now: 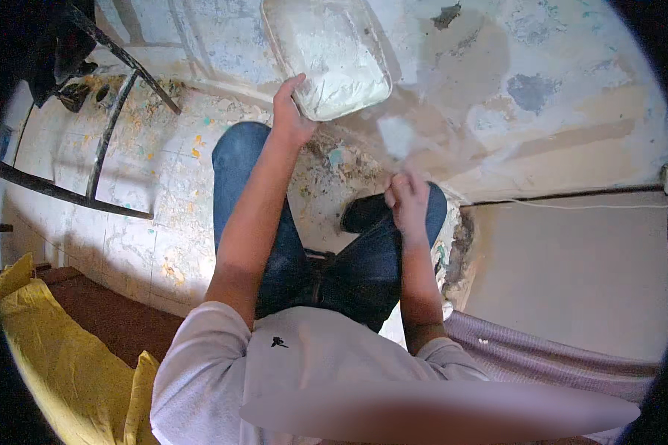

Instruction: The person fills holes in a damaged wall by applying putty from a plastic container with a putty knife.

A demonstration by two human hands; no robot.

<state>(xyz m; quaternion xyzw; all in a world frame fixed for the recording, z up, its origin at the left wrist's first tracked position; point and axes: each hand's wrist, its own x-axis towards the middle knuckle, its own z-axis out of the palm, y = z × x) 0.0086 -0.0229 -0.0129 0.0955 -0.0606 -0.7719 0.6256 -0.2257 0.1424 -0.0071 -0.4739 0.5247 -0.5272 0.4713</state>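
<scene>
My left hand is closed on the near rim of a shallow rectangular tub, its thumb over the edge. White paste is smeared across the tub's inside, and the tub is held tilted up in front of the wall. Over my right knee my right hand is curled into a fist around a putty knife. The knife's pale blade points away toward the wall and is blurred by motion; its handle is hidden in my fingers. Blade and tub are apart.
A patched wall with grey and beige smears rises ahead. Crumbs and paint flakes cover the floor. At left stands a dark metal frame; yellow cloth lies lower left. A white cable runs along the right, above purple-grey fabric.
</scene>
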